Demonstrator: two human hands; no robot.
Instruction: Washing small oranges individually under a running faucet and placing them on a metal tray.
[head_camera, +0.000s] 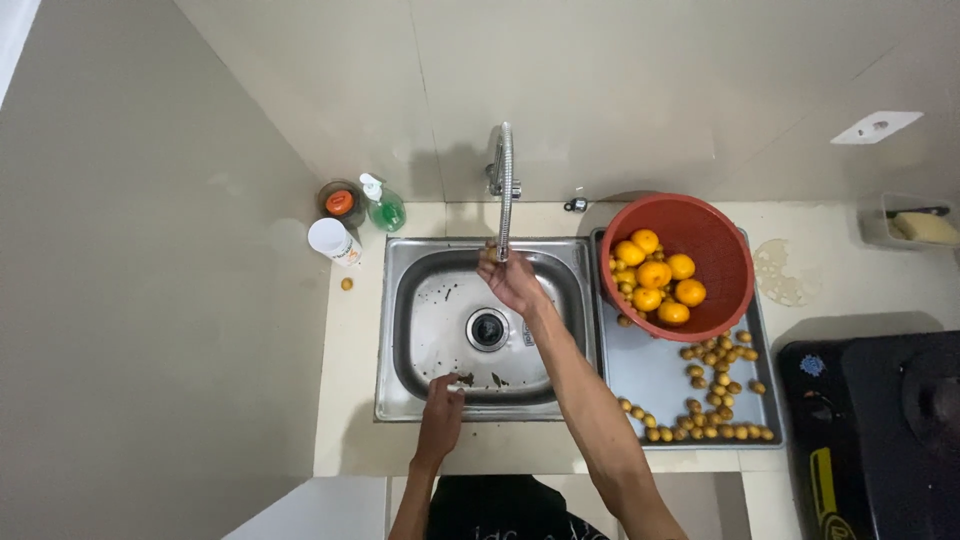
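My right hand (510, 280) reaches over the steel sink (415, 330) and sits right under the spout of the bendable metal tap (505, 190), fingers curled around something small that I cannot make out. My left hand (443, 395) rests at the sink's near edge, fingertips down among bits of dark debris (497, 380) in the basin. The round drain (487, 329) lies between the two hands.
A red colander (715, 240) of oranges stands on the steel drainboard (640, 370), with several small yellow fruits (715, 385) scattered beside it. Bottles (385, 207) and a white cup (333, 240) stand left of the tap. A black stove (880, 430) is at far right.
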